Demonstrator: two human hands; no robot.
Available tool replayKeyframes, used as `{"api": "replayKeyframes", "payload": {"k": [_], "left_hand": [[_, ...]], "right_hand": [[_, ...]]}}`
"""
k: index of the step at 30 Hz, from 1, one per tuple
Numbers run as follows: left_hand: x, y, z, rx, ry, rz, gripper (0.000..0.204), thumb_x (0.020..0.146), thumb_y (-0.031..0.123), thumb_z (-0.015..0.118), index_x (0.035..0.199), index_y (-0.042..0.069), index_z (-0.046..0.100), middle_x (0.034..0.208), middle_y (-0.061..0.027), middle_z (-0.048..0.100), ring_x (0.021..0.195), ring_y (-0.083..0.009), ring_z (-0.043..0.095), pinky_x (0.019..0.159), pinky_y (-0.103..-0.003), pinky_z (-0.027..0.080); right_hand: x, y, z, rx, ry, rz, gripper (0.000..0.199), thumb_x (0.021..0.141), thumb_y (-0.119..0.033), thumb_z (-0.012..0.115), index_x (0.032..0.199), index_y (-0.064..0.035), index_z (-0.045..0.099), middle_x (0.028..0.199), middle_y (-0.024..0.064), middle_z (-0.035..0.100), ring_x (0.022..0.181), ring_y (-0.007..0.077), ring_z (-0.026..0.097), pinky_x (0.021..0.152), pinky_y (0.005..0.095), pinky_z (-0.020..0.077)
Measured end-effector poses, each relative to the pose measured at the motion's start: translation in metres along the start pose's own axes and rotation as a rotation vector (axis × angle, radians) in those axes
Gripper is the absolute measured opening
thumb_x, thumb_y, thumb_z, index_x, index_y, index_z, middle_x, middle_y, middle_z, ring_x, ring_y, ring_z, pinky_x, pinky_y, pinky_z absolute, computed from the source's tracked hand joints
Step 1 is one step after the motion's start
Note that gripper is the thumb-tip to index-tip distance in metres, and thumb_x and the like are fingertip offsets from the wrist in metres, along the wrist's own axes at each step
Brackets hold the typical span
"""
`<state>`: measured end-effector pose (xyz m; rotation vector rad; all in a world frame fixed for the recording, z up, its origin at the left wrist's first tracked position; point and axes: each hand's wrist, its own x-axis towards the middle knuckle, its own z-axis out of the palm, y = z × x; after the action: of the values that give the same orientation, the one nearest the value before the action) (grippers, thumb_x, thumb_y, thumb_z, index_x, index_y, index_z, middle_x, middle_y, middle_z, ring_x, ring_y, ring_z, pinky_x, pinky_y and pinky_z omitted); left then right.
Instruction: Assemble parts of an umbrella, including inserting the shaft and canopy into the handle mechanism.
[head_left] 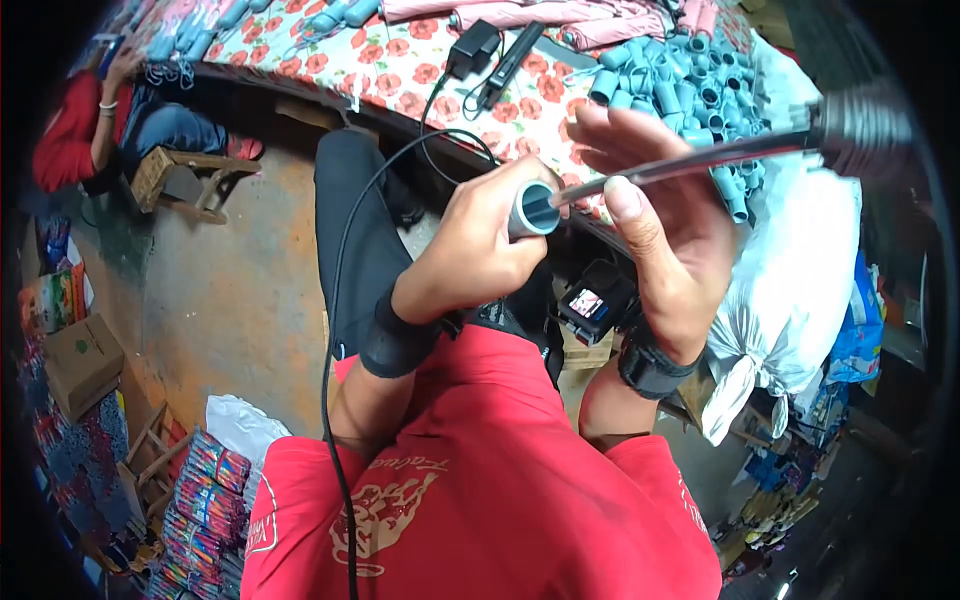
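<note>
My left hand (480, 245) is closed around a short light-blue tube (533, 210), its open end facing right. My right hand (665, 215) holds a long thin metal rod (690, 160) between thumb and fingers. The rod's near tip sits at the mouth of the tube. Its far end carries a ribbed metal spring piece (865, 125) at the upper right. Both wrists wear black bands. A black cable (335, 330) runs down past my left forearm.
A table with a red-flower cloth (400, 70) lies ahead, with a heap of several light-blue tubes (690, 70), a black adapter (472, 48) and pink fabric. A white sack (800, 290) hangs right. Another person in red (85, 125) sits far left by a wooden stool (185, 175). Boxes and bundles lie lower left.
</note>
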<state>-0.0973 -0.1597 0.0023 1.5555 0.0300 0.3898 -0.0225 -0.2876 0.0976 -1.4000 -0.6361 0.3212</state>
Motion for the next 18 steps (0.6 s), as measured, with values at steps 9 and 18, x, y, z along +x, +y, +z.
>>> {"api": "replayKeyframes", "payload": {"k": [9,18], "left_hand": [[0.002,-0.001,0.0,0.078,-0.027,0.051,0.029,0.072,-0.007,0.058,0.099,0.004,0.058,0.084,-0.0105,0.063,0.067,-0.0272,0.053,0.066,-0.036,0.045],[0.004,-0.002,-0.001,0.005,-0.023,0.028,0.031,0.071,-0.008,0.058,0.1,0.004,0.058,0.086,-0.0097,0.065,0.069,-0.026,0.054,0.066,-0.035,0.045]], "right_hand": [[-0.014,-0.007,-0.013,-0.22,0.063,0.06,0.029,0.092,0.004,0.07,0.121,0.0028,0.066,0.106,0.0124,0.076,0.092,0.0195,0.073,0.083,0.0253,0.0562],[-0.009,-0.01,0.001,-0.25,0.083,0.018,0.031,0.087,0.004,0.076,0.116,0.0025,0.066,0.094,0.0104,0.077,0.083,0.0164,0.074,0.076,0.0247,0.0576]]}}
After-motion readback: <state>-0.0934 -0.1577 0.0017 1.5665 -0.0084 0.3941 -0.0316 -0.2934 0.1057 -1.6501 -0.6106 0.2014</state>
